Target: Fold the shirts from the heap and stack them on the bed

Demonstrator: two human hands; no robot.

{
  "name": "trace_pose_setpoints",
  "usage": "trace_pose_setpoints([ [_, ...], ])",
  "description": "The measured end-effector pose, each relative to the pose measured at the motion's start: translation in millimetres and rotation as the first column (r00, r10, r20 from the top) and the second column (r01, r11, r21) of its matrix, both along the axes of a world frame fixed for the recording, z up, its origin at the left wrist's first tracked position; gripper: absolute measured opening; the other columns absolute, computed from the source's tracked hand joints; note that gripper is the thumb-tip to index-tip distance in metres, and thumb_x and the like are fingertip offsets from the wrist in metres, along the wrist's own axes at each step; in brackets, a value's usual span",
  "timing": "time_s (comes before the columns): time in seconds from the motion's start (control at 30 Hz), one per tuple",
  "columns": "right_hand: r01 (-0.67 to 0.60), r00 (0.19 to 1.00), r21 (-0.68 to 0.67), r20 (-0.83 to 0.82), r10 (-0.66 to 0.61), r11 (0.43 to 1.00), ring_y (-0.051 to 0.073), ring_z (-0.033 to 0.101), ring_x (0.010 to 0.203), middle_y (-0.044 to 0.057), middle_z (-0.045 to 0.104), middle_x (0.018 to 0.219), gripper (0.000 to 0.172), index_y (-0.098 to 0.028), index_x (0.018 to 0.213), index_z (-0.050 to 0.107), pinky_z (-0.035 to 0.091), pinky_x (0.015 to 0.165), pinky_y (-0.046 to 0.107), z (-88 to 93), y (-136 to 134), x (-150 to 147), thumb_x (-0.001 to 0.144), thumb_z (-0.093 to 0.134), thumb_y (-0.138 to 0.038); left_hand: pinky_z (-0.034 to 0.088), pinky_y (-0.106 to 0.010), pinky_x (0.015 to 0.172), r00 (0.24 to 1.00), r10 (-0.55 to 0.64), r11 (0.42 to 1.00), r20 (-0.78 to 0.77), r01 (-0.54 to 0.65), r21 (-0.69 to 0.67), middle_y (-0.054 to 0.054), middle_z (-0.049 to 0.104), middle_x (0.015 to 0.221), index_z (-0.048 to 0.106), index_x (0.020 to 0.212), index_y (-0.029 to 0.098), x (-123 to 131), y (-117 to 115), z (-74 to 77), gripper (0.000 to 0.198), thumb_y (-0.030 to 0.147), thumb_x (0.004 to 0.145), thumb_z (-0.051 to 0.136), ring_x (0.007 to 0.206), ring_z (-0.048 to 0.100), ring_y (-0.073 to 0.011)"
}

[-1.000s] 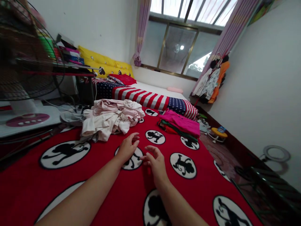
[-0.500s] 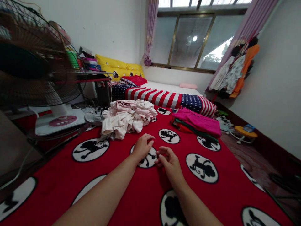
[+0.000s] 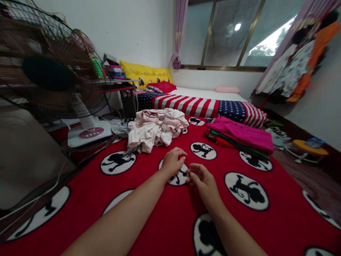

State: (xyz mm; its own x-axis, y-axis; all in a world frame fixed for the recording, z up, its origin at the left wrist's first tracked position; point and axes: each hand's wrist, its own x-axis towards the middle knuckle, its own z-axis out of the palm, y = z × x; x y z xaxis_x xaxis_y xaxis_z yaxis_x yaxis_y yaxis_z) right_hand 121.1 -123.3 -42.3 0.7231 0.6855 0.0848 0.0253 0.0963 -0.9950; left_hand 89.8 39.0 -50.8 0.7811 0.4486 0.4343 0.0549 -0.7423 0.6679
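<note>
My left hand [image 3: 173,163] rests curled just above a white monkey circle on a red blanket [image 3: 160,220], holding nothing I can see. My right hand [image 3: 203,180] sits beside it, its fingers curled and almost touching my left hand. Nothing shows between its fingers. A crumpled pile of pale pink and white clothes [image 3: 157,129] lies just beyond my left hand, apart from it. Farther right is a folded stack of magenta, green and red clothes [image 3: 239,138], out of reach of my fingertips.
A standing electric fan [image 3: 53,73] with a white base occupies the left, beside cables and a shelf of books. Beyond the blanket lies a bed with a stars-and-stripes cover [image 3: 197,106]. Hanging clothes [image 3: 293,69] and a small yellow stool [image 3: 310,147] stand right.
The room has slid right in view as my head turned left and levelled. My fingers have curled in, and my hands have stayed close together over the blanket.
</note>
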Motion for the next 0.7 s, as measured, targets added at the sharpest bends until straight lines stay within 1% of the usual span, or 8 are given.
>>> trace_pose_setpoints([
  [0.13, -0.006, 1.000, 0.009, -0.013, 0.006, 1.000, 0.015, 0.064, 0.062, 0.005, 0.066, 0.088, 0.031, -0.017, 0.097, 0.058, 0.048, 0.056, 0.026, 1.2, -0.3, -0.2, 0.074, 0.065, -0.037, 0.048, -0.030, 0.091, 0.999, 0.027, 0.999, -0.042, -0.025, 0.039, -0.004, 0.066, 0.104, 0.073, 0.093, 0.022, -0.6, -3.8, 3.1, 0.022, 0.013, 0.080, 0.057, 0.099, 0.061, -0.0182],
  [0.3, -0.014, 1.000, 0.022, -0.012, 0.014, 1.000, 0.015, 0.064, 0.062, 0.005, 0.066, 0.088, 0.030, -0.017, 0.098, 0.057, 0.048, 0.055, 0.026, -2.2, 1.0, 1.2, 0.075, 0.063, -0.036, 0.046, -0.034, 0.094, 0.991, 0.057, 0.994, -0.117, -0.046, 0.101, -0.006, 0.064, 0.106, 0.073, 0.098, 0.022, -1.4, -8.9, 5.8, 0.025, 0.015, 0.080, 0.056, 0.103, 0.059, -0.0206],
  [0.37, -0.020, 1.000, 0.032, -0.015, 0.020, 0.999, 0.014, 0.063, 0.061, 0.005, 0.066, 0.087, 0.029, -0.017, 0.098, 0.058, 0.048, 0.055, 0.026, -3.4, 1.5, 1.3, 0.076, 0.063, -0.035, 0.045, -0.037, 0.095, 0.986, 0.041, 0.992, -0.160, -0.022, 0.123, -0.006, 0.063, 0.110, 0.073, 0.100, 0.023, -0.7, -6.3, 8.6, 0.027, 0.016, 0.079, 0.058, 0.106, 0.058, -0.0228],
  [0.43, -0.021, 0.999, 0.046, -0.027, 0.023, 0.999, 0.014, 0.063, 0.061, 0.004, 0.066, 0.087, 0.028, -0.018, 0.097, 0.058, 0.047, 0.054, 0.025, -4.3, 2.0, 1.2, 0.076, 0.063, -0.035, 0.047, -0.037, 0.092, 0.978, -0.009, 0.990, -0.210, 0.038, 0.136, -0.006, 0.065, 0.109, 0.074, 0.099, 0.023, 1.9, 1.1, 14.6, 0.026, 0.017, 0.076, 0.062, 0.103, 0.060, -0.0231],
  [0.5, -0.015, 0.999, 0.054, -0.038, 0.017, 0.998, 0.014, 0.063, 0.060, 0.004, 0.066, 0.086, 0.028, -0.018, 0.097, 0.058, 0.047, 0.053, 0.025, -5.2, 2.5, 1.2, 0.076, 0.063, -0.035, 0.051, -0.031, 0.083, 0.962, -0.077, 0.983, -0.261, 0.117, 0.142, -0.004, 0.070, 0.096, 0.076, 0.092, 0.021, 7.3, 12.5, 25.0, 0.021, 0.016, 0.075, 0.063, 0.090, 0.064, -0.0200],
  [0.57, -0.008, 0.999, 0.054, -0.037, 0.010, 0.998, 0.014, 0.062, 0.059, 0.004, 0.066, 0.085, 0.028, -0.017, 0.096, 0.058, 0.046, 0.052, 0.025, -6.2, 3.2, 1.2, 0.076, 0.063, -0.035, 0.053, -0.026, 0.076, 0.950, -0.123, 0.972, -0.286, 0.174, 0.161, -0.002, 0.072, 0.084, 0.076, 0.088, 0.019, 15.7, 25.8, 40.4, 0.019, 0.014, 0.077, 0.061, 0.078, 0.066, -0.0167],
  [0.63, -0.005, 0.999, 0.053, -0.031, 0.007, 0.999, 0.014, 0.062, 0.058, 0.004, 0.067, 0.084, 0.027, -0.017, 0.096, 0.058, 0.044, 0.052, 0.025, -7.0, 3.9, 1.1, 0.076, 0.063, -0.035, 0.052, -0.027, 0.081, 0.956, -0.118, 0.959, -0.268, 0.180, 0.218, -0.003, 0.072, 0.086, 0.075, 0.091, 0.017, 26.8, 39.0, 59.6, 0.023, 0.012, 0.079, 0.056, 0.082, 0.066, -0.0169],
  [0.7, -0.007, 0.999, 0.056, -0.032, 0.008, 0.998, 0.014, 0.062, 0.058, 0.004, 0.066, 0.083, 0.025, -0.018, 0.096, 0.058, 0.044, 0.052, 0.025, -7.1, 4.3, 0.7, 0.077, 0.062, -0.034, 0.048, -0.030, 0.094, 0.973, -0.074, 0.943, -0.218, 0.139, 0.302, -0.006, 0.070, 0.103, 0.073, 0.099, 0.017, 39.8, 51.8, 80.5, 0.029, 0.009, 0.079, 0.054, 0.100, 0.063, -0.0195],
])
